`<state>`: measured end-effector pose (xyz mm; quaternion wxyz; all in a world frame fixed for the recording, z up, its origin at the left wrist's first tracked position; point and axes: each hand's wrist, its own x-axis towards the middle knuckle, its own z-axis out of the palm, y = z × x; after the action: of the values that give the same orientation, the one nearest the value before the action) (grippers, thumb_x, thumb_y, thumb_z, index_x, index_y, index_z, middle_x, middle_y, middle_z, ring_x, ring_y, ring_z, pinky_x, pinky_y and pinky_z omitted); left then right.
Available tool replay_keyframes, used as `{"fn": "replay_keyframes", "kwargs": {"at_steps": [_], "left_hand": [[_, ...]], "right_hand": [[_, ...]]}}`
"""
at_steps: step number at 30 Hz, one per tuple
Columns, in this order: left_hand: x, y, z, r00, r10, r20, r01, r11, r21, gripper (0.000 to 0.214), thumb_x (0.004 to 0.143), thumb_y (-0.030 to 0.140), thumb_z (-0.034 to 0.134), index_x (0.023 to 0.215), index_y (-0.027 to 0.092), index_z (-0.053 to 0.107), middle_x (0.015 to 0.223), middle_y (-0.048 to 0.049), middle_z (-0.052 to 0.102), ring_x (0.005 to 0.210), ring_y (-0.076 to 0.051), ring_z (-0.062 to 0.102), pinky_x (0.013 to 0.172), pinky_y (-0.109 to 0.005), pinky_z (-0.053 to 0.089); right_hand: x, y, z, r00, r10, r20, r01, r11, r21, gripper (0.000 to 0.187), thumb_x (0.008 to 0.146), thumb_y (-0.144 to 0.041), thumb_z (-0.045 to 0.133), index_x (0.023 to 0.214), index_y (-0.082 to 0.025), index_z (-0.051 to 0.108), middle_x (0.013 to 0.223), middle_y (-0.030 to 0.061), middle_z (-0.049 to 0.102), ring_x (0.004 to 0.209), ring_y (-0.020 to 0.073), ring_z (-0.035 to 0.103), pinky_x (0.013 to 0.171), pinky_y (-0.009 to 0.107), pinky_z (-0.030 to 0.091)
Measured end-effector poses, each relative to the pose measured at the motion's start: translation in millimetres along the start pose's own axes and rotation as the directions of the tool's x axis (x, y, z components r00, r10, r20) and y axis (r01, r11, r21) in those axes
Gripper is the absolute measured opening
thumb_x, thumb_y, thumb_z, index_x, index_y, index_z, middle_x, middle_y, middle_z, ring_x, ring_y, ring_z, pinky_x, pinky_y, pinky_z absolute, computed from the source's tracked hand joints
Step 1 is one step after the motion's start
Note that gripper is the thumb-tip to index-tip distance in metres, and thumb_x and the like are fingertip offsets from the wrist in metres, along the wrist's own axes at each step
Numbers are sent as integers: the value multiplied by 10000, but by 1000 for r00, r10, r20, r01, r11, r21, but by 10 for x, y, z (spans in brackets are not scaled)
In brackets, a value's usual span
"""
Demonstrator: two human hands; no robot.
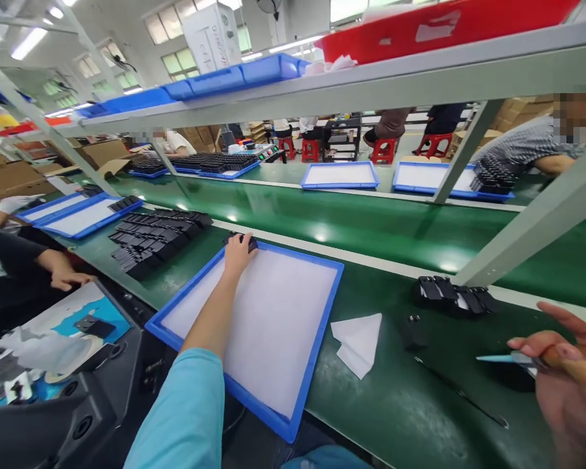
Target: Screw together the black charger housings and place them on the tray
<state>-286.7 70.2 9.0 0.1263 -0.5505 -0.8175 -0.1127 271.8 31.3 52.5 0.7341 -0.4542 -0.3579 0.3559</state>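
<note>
My left hand [237, 253] reaches to the far corner of a blue-framed white tray [273, 312] and is closed on a small black part [249, 242] there. My right hand [566, 371] sits at the lower right, its fingers pinched on a thin pale-blue tool [505, 358] with a brown handle. A row of black parts [452, 296] and a single black part [413, 331] lie on the green bench in front of the right hand. A folded white paper [359, 339] rests beside the tray.
A heap of black parts [153, 238] lies left of the tray, with more blue trays [81, 215] beyond. A co-worker's hand [61, 270] rests at the left. The glossy green conveyor [371, 225] runs behind, under a grey shelf frame [532, 221]. Another person [542, 146] works opposite.
</note>
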Motion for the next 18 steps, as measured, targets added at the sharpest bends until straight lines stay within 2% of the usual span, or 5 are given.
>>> {"fn": "replay_keyframes", "kwargs": {"at_steps": [5, 8, 12, 15, 18], "left_hand": [[26, -84, 24, 988, -18, -155, 21, 1000, 17, 669, 824, 317, 653, 1406, 135, 377, 1448, -223, 313, 1317, -420, 283, 1039, -574, 283], [40, 111, -19, 971, 48, -233, -69, 994, -82, 693, 855, 416, 613, 1426, 138, 335, 1504, -180, 249, 1356, -437, 232, 1065, -615, 234], [-332, 1020, -240, 924, 322, -205, -376, 861, -343, 674, 846, 492, 607, 1377, 139, 387, 1398, -162, 430, 1328, -360, 345, 1112, -534, 256], [-920, 1928, -411, 759, 650, -40, -549, 606, -576, 733, 808, 519, 647, 1408, 218, 352, 1380, -129, 465, 1285, -309, 420, 1085, -468, 342], [-1393, 2677, -444, 587, 808, 56, -530, 435, -728, 889, 729, 547, 714, 1453, 239, 299, 1375, -155, 453, 1258, -339, 443, 1034, -485, 384]], "right_hand": [[-118, -34, 18, 987, -80, 137, 77, 997, 27, 663, 569, -200, 730, 1183, -422, 615, 1050, 42, 642, 524, 128, 523, 535, 386, 506], [-120, -29, 12, 980, -96, 173, 87, 995, 54, 639, 641, -245, 733, 1243, -372, 559, 1083, 38, 633, 524, 107, 520, 546, 341, 526], [-153, -42, 7, 970, -102, 220, 93, 994, 48, 614, 718, -259, 691, 1291, -335, 485, 1146, 37, 596, 566, 88, 526, 593, 317, 543], [-177, -34, 7, 963, -120, 243, 110, 992, 55, 603, 748, -260, 675, 1305, -344, 458, 1181, 37, 583, 578, 81, 524, 611, 306, 545], [-171, -4, 2, 955, -133, 266, 115, 990, 82, 598, 766, -251, 667, 1311, -361, 449, 1188, 22, 580, 585, 71, 533, 620, 286, 542]]}}
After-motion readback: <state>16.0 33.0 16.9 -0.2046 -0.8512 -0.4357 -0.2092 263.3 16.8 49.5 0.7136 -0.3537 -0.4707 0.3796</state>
